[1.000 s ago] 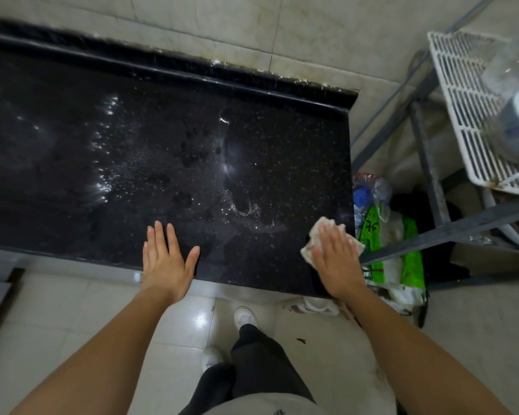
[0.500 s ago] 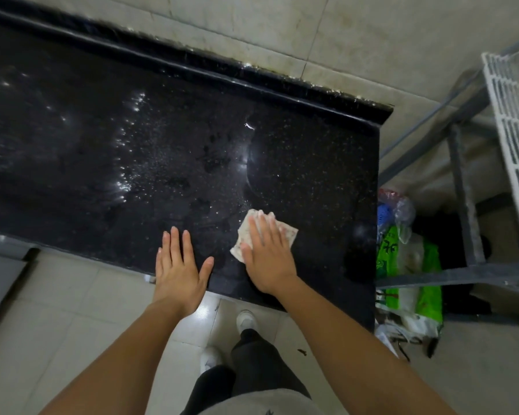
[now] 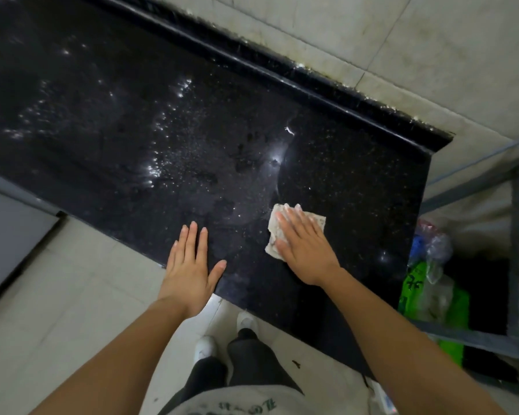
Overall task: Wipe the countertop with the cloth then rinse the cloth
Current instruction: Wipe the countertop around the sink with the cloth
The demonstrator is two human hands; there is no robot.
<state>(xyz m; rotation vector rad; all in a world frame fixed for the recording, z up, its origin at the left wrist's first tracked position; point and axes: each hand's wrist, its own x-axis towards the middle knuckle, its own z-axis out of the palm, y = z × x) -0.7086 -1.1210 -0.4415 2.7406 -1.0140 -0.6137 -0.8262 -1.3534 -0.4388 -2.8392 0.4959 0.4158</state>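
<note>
Nearest the person, pale glossy floor tiles [image 3: 72, 280] are showing short of the cloth. The left hand [image 3: 189, 265] is resting flat to the left of the cloth, fingers straight and spread, holding nothing, its heel hanging over the front edge of the table [image 3: 357, 181]. The right hand [image 3: 304, 250] is pressing down flat on the cloth [image 3: 273, 233] with straight fingers, not gripping it. The cloth is lying on the table near the front edge, a small, pale, crumpled, limp rag with frayed corners poking out from under the palm. The wiping looks to be partway through. The black speckled stone to the right of the cloth is looking dull and mostly dry, while beads and smears of water [image 3: 162, 163] are glinting to its left and beyond, not yet wiped. The rinsing is not yet begun, and no sink or tap is showing. Beyond the cloth a raised black lip [image 3: 312, 94] is meeting a grubby tiled wall [image 3: 402, 40].
</note>
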